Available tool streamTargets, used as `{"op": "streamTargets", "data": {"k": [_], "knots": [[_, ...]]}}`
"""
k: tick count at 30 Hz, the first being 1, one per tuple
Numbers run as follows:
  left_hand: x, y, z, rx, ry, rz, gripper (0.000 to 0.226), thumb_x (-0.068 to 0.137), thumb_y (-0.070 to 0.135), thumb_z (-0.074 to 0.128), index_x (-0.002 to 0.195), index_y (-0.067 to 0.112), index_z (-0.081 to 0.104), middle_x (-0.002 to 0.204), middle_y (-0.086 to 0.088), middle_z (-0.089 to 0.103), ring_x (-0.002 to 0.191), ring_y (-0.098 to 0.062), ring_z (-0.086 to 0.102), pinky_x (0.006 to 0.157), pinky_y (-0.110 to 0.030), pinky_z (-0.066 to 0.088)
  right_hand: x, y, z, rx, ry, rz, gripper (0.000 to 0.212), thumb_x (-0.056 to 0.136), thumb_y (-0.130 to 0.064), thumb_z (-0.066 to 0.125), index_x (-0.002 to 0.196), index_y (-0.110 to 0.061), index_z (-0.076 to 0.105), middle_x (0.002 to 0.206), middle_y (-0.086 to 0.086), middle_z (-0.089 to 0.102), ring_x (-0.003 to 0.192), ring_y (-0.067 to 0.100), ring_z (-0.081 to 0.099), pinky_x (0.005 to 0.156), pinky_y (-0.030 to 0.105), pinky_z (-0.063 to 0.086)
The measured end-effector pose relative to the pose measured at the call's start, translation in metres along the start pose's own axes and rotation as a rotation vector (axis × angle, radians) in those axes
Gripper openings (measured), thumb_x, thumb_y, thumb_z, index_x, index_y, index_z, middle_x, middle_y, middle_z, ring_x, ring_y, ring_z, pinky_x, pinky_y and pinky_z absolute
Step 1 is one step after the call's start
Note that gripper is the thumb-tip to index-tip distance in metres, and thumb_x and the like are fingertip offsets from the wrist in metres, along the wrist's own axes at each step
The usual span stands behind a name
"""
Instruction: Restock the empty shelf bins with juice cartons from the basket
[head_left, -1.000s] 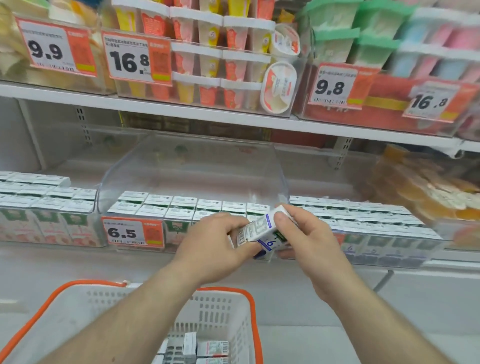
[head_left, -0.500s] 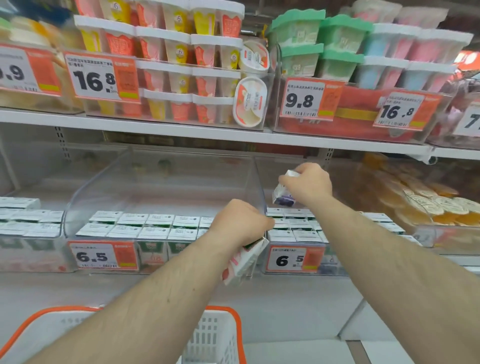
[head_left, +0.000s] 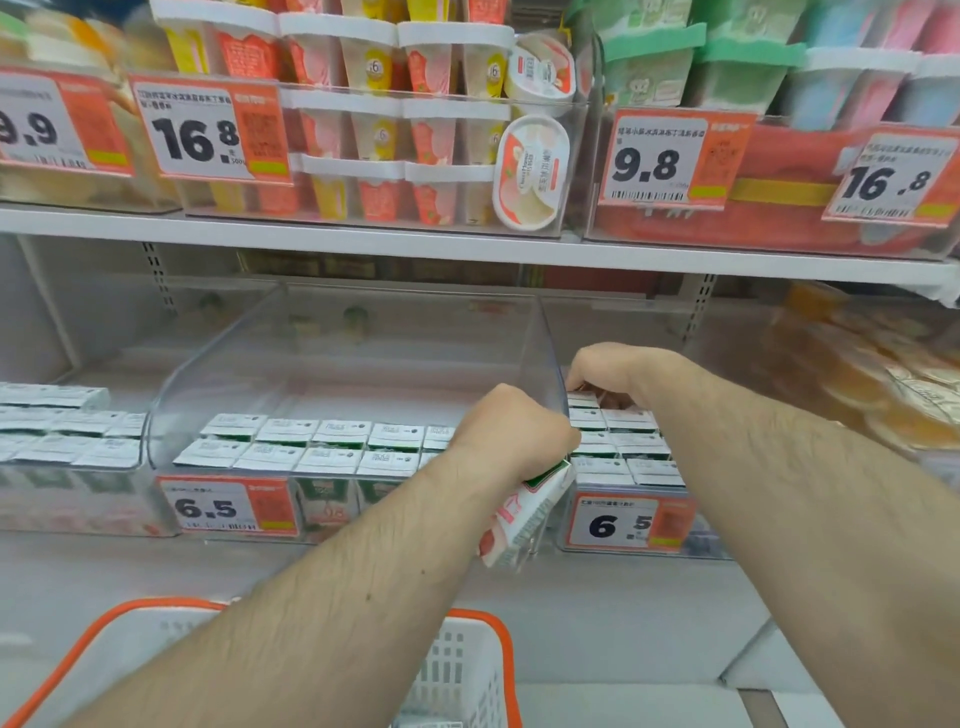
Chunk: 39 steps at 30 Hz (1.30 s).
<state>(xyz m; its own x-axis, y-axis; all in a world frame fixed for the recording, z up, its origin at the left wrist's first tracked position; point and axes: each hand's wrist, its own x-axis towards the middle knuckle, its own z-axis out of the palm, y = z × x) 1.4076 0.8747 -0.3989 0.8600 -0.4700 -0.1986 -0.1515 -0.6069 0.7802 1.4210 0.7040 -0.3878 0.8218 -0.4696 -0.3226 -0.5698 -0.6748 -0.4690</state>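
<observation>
Since the frame half a second back, the right hand (head_left: 618, 371) has dropped from above the rows into the right clear plastic shelf bin (head_left: 550, 338); fingers curl downward at the rear carton tops, and whether they still pinch the small white carton seen earlier cannot be told, being hidden under the knuckles. Left hand (head_left: 511, 431) unchanged in place: fingers curled round a white juice carton with red and green print (head_left: 519, 519), which hangs tilted below the fist, in front of the bin's front edge. White carton rows (head_left: 311, 447) fill the middle bin left of that fist. White basket with orange rim (head_left: 467, 670) below the forearms. Tags read "6.5" (head_left: 228, 506), "6.5" (head_left: 626, 522), "16.8" (head_left: 208, 135), "9.8" (head_left: 660, 161).
</observation>
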Motion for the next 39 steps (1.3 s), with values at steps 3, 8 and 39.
{"op": "streamTargets", "data": {"k": [3, 8, 39], "knots": [[0.002, 0.0, 0.002, 0.008, 0.008, 0.005, 0.017, 0.081, 0.022, 0.063, 0.074, 0.01, 0.055, 0.055, -0.001, 0.048, 0.05, -0.022, 0.046, 0.049, -0.022, 0.034, 0.0, -0.004, 0.001, -0.117, -0.006, 0.018, 0.023, 0.098, -0.017, 0.049, 0.076, -0.011, 0.049, 0.072, 0.008, 0.048, 0.06, 0.02, 0.042, 0.057, 0.029, 0.035], [-0.006, 0.002, 0.002, -0.015, 0.008, 0.023, 0.019, 0.08, 0.024, 0.061, 0.071, 0.012, 0.05, 0.059, -0.001, 0.05, 0.053, -0.022, 0.048, 0.05, -0.022, 0.035, 0.002, -0.009, 0.006, -0.202, -0.029, 0.006, 0.032, 0.102, -0.025, 0.04, 0.123, -0.007, 0.056, 0.121, 0.008, 0.055, 0.108, 0.028, 0.058, 0.085, 0.034, 0.044], [-0.115, -0.174, -0.148, -0.725, -0.183, 0.131, 0.032, 0.09, 0.028, 0.066, 0.118, 0.013, 0.064, 0.114, -0.006, 0.07, 0.101, -0.023, 0.066, 0.08, -0.038, 0.053, -0.19, -0.111, 0.17, 0.802, -0.078, -0.44, 0.016, 0.087, 0.002, 0.067, 0.1, -0.004, 0.059, 0.076, 0.002, 0.073, 0.069, 0.016, 0.068, 0.064, 0.028, 0.054]]}}
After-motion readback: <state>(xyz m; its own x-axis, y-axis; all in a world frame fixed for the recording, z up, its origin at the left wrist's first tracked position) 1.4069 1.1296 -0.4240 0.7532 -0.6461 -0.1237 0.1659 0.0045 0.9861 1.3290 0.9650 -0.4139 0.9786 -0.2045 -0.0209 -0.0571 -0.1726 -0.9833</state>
